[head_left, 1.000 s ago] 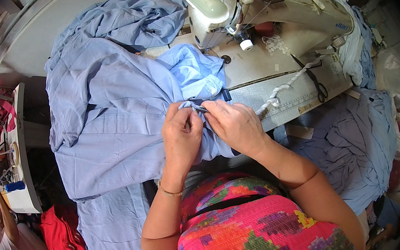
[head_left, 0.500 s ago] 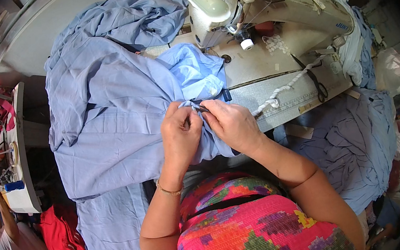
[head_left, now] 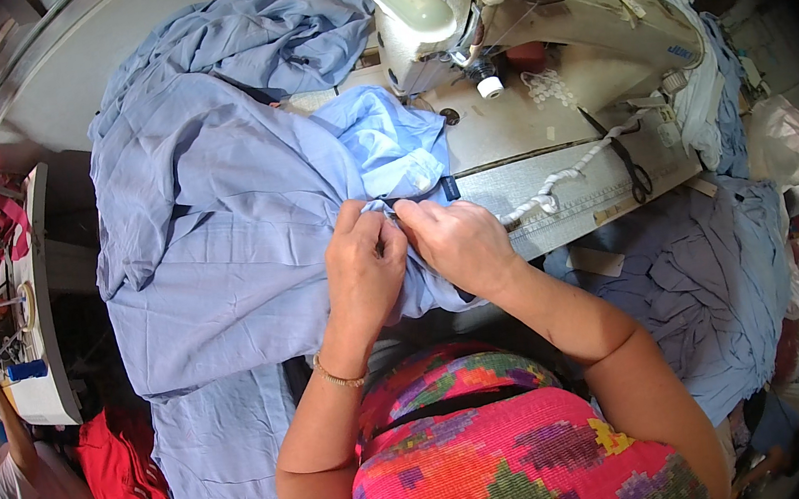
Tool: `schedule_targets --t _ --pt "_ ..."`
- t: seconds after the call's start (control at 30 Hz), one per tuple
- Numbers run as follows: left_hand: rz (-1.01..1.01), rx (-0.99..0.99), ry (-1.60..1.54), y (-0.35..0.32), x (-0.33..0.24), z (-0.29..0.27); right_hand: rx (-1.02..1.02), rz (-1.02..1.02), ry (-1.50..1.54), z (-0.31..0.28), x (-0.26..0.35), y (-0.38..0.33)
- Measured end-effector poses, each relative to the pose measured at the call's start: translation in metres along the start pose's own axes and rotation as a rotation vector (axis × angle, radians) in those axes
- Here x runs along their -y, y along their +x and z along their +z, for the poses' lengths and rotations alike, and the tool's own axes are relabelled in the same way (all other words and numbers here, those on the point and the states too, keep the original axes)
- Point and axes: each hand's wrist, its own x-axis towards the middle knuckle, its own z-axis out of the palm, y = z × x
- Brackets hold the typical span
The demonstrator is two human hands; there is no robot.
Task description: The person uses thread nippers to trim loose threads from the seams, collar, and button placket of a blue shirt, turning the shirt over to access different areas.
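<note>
A large spread of light blue fabric [head_left: 221, 273] covers the left and middle of the sewing table and hangs over its front edge. My left hand [head_left: 364, 266] is closed on a gathered edge of this fabric. Right beside it, my right hand [head_left: 455, 245] pinches the same edge between thumb and fingers. What lies exactly between the fingertips is mostly hidden. A paler blue folded piece of cloth [head_left: 390, 140] lies just beyond my hands, with a small dark tag [head_left: 451, 188] at its lower corner.
An industrial sewing machine [head_left: 530, 10] stands at the back right. Black scissors [head_left: 633, 168] and a twisted white cord [head_left: 562, 180] lie on the table. More blue fabric [head_left: 686, 282] is heaped at right. At far left, a person [head_left: 37, 489] works by another table [head_left: 48, 377].
My two hands have drawn slightly closer together, and the right fingers have shifted a little left along the fabric edge. The fabric has barely moved.
</note>
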Motion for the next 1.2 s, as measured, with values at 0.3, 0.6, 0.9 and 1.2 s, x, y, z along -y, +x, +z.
schedule_targets --t 0.3,0.6,0.9,1.2 --pt "0.004 -0.018 -0.005 -0.002 0.001 0.003 -0.009 0.088 0.124 -0.001 0.001 0.0" --pt "-0.003 0.023 -0.011 -0.003 0.001 0.002 0.01 0.092 0.138 -0.002 0.002 0.001" --pt "-0.165 0.048 -0.17 0.0 0.001 -0.002 0.059 0.135 0.248 -0.009 -0.005 -0.004" --pt "-0.187 0.077 -0.229 0.002 0.0 -0.005 -0.041 0.355 0.759 -0.007 -0.002 0.011"
